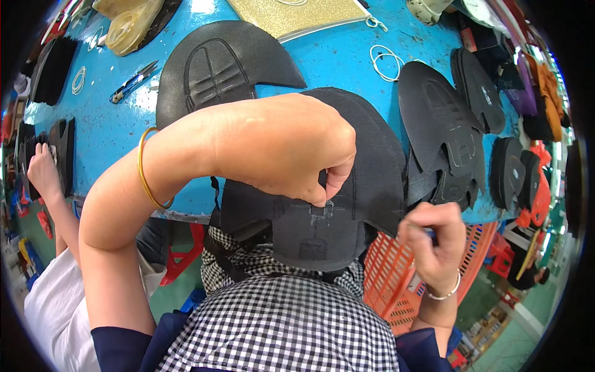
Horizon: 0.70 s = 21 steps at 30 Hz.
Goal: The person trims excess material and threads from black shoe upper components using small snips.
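Note:
A black padded panel point(378, 161), with stitched lines and a notched near end, lies at the table's front edge and hangs over my lap. Across it reaches my left hand point(297, 149), thumb and forefinger pinched together right above a small pale-marked square point(319, 212) on the panel. Whatever the pinch may hold is hidden. Beside the panel's right edge, my right hand point(437, 245) is curled closed. A dark bluish bit shows between its fingers, too little to name. Another black panel point(217, 65), embossed with ribs, lies behind my left wrist.
More black panels point(434, 111) are piled at the right. On the blue table point(334, 56) lie a pen point(133, 80), a white cord loop point(385, 63) and a gold glittery pouch point(297, 15). An orange basket point(396, 273) stands below right. Another person's hand point(44, 173) works at the left.

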Each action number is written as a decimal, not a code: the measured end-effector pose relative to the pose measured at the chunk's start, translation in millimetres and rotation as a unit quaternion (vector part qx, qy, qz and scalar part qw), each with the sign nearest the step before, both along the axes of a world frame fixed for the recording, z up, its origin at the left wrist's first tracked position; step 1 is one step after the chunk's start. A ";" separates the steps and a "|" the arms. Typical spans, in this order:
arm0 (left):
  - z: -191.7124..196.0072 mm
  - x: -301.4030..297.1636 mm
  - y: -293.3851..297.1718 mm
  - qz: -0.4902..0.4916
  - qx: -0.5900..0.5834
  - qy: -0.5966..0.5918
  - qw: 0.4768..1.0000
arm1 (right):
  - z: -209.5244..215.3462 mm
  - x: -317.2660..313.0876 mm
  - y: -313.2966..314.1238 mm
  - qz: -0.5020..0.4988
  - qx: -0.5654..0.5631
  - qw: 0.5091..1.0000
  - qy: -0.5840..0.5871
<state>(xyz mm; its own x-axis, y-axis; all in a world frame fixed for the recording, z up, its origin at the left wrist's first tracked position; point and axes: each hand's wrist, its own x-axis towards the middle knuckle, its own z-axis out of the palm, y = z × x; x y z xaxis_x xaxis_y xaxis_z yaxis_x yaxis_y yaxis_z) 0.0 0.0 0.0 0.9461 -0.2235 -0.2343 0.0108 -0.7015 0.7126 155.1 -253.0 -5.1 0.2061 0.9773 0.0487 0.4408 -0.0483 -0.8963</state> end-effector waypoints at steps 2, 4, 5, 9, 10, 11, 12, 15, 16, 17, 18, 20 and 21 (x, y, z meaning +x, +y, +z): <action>-0.8 2.0 -1.0 -0.004 0.006 -0.031 0.999 | -0.8 -10.9 27.0 0.071 0.039 0.986 -0.147; 0.3 3.6 -0.5 -0.005 0.025 -0.033 0.999 | -2.5 -15.4 39.6 0.108 0.028 0.967 -0.229; 0.1 4.6 0.0 -0.003 0.045 -0.032 0.998 | -3.5 -17.8 43.2 0.147 0.018 0.940 -0.308; -3.5 -1.9 0.3 0.038 0.106 -0.100 0.989 | 3.9 -24.9 49.7 0.175 -0.018 0.920 -0.351; -3.0 -3.3 0.9 0.039 0.115 -0.098 0.988 | 6.5 -23.1 52.1 0.177 -0.018 0.920 -0.350; -2.7 -4.7 1.6 0.041 0.123 -0.096 0.987 | 9.0 -19.3 55.3 0.208 -0.033 0.926 -0.314; -5.3 -3.2 4.4 0.039 0.121 -0.099 0.987 | 10.4 -15.9 56.8 0.235 -0.053 0.929 -0.280; -9.0 -1.1 12.1 0.029 0.050 -0.124 0.991 | 8.5 -16.6 60.3 0.190 -0.033 0.932 -0.307; -3.4 0.0 12.8 0.036 0.044 -0.083 0.995 | 8.3 -17.9 60.4 0.192 -0.033 0.932 -0.306; -0.8 0.6 12.9 0.044 0.038 -0.042 0.997 | 8.2 -19.4 60.0 0.186 -0.037 0.929 -0.318; -3.7 0.5 12.0 0.045 0.040 -0.063 0.996 | 8.9 -21.0 59.9 0.178 -0.042 0.926 -0.331; -4.6 0.0 11.8 0.046 0.049 -0.075 0.995 | 8.2 -23.5 64.1 0.157 -0.043 0.919 -0.358; -4.5 -0.1 11.1 0.046 0.058 -0.087 0.993 | 8.3 -23.8 65.5 0.135 -0.044 0.911 -0.386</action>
<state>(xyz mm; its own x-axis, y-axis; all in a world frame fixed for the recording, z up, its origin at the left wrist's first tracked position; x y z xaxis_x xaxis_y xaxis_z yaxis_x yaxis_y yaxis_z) -0.1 11.1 -4.5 0.9899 -0.1142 -0.0841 -0.0371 -0.7813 0.6231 131.3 -187.5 3.2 -0.1053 0.9944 -0.0031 0.9453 0.0991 -0.3109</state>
